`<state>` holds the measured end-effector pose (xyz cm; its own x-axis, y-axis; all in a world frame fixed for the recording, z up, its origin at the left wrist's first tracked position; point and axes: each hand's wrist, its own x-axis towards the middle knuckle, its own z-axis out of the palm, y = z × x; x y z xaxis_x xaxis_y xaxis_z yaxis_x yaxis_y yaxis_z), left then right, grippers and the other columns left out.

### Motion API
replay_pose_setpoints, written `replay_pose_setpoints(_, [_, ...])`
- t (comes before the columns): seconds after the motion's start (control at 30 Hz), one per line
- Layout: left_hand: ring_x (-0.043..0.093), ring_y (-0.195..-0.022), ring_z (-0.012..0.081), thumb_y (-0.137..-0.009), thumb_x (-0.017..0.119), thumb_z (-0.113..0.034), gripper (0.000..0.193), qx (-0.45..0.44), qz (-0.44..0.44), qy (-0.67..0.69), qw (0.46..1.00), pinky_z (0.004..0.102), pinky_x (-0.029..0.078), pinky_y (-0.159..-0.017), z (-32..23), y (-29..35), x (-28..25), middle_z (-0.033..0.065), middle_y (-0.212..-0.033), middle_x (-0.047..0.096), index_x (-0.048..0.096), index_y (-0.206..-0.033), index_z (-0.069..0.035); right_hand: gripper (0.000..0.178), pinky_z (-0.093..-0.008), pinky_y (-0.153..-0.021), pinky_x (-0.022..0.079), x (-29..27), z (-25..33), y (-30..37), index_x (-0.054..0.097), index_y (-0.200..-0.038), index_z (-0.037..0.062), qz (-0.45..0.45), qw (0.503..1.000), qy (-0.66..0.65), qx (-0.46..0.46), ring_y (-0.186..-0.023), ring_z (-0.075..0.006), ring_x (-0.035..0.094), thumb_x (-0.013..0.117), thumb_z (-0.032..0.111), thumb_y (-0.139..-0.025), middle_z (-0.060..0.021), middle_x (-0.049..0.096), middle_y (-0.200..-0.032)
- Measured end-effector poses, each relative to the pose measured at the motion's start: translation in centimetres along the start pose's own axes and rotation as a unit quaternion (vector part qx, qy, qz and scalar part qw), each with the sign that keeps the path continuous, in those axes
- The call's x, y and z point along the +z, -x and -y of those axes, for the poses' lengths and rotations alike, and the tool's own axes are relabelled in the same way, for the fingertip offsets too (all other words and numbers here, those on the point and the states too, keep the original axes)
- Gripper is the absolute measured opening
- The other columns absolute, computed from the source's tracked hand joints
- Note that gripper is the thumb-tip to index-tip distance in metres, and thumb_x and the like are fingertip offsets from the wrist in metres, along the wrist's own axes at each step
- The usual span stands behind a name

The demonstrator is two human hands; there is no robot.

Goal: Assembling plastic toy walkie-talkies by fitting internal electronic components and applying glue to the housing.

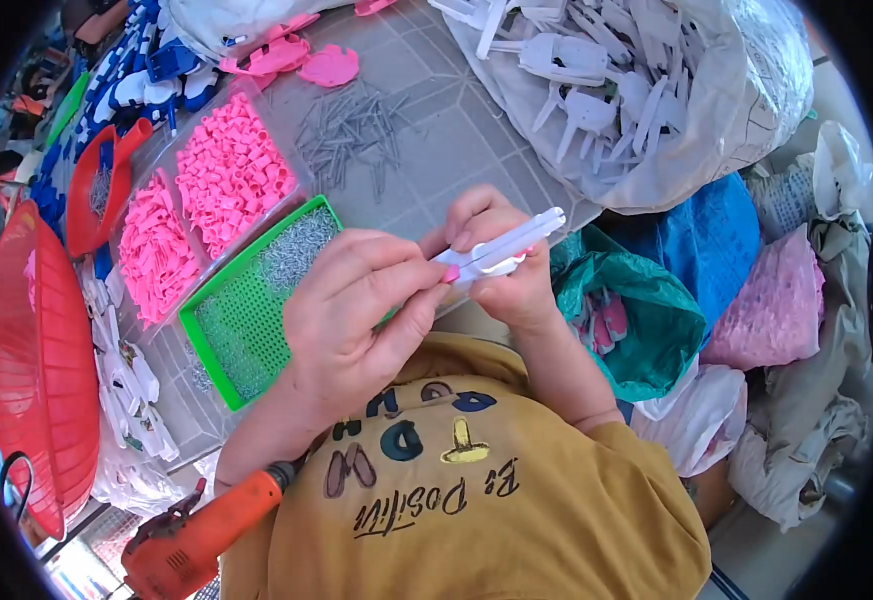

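Note:
In front of my chest, my right hand [519,298] is closed around a long white plastic part [522,240], which tilts up to the right. My left hand [352,300] pinches a small pink plastic piece [451,273] against the part's left end. The fingers partly hide both pieces. Just left of my left hand is a green basket [210,362] with small metal screws [302,250]. Beyond it, a clear tray holds small pink caps [232,175] and flat pink pieces [157,250]. Grey metal pins [352,135] lie loose on the table [437,130].
A sack [757,90] of white plastic parts [587,115] stands at the far right, with a green bag [657,330] nearer. An orange power drill [202,535] is beside me at lower left. Red bowl [42,370] and red scoop [87,200] are on the left.

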<state>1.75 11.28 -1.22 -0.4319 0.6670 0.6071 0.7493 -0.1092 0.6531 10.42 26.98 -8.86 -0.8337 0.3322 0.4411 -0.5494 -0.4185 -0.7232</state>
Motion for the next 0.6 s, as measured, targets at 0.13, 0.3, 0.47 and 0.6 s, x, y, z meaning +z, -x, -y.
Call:
replay_pose_setpoints(0.13, [0.063, -0.079, 0.0245, -0.073, 0.077, 0.002, 0.021, 0.001, 0.019, -0.005, 1.000, 0.0331, 0.051, -0.066, -0.2, -0.1, -0.1, 0.0076, -0.088, 0.065, 0.072, -0.092, -0.003, 0.041, -0.0414, -0.086, 0.055, 0.1, 0.2, 0.0, 0.064, -0.106, -0.0001, 0.006, 1.000, 0.003, 0.011, -0.101, -0.0320, 0.068, 0.084, 0.014, -0.074, -0.0091, 0.054, -0.109])
replay_pose_setpoints(0.3, [0.063, -0.081, 0.0260, -0.074, 0.076, 0.002, 0.020, 0.015, -0.007, -0.031, 0.999, 0.0340, 0.052, -0.067, -0.2, 0.1, 0.5, 0.0078, -0.088, 0.065, 0.070, -0.093, -0.003, 0.049, -0.0451, -0.084, 0.057, 1.0, 0.2, 0.0, 0.062, -0.107, -0.0001, -0.048, 0.998, 0.029, 0.029, -0.095, -0.0354, 0.068, 0.083, 0.034, -0.078, -0.0109, 0.051, -0.104])
replay_pose_setpoints(0.47, [0.061, -0.081, 0.0265, -0.076, 0.075, 0.002, 0.020, 0.002, -0.031, -0.024, 0.999, 0.0340, 0.050, -0.070, -0.4, 0.3, 0.4, 0.0082, -0.088, 0.064, 0.070, -0.094, -0.003, 0.050, -0.0463, -0.083, 0.057, 0.9, 0.2, -0.2, 0.060, -0.112, 0.0030, -0.036, 0.998, -0.051, 0.025, -0.095, -0.0355, 0.068, 0.080, 0.037, -0.081, -0.0104, 0.050, -0.104])
replay_pose_setpoints(0.6, [0.060, -0.082, 0.0257, -0.078, 0.075, -0.001, 0.017, -0.017, -0.014, -0.032, 0.999, 0.0339, 0.049, -0.071, -0.8, 0.1, 0.1, 0.0088, -0.088, 0.063, 0.069, -0.094, -0.002, 0.052, -0.0457, -0.082, 0.057, 0.9, -0.1, 0.1, 0.059, -0.114, 0.0050, -0.044, 0.997, -0.062, 0.027, -0.096, -0.0350, 0.067, 0.081, 0.039, -0.081, -0.0112, 0.051, -0.107])
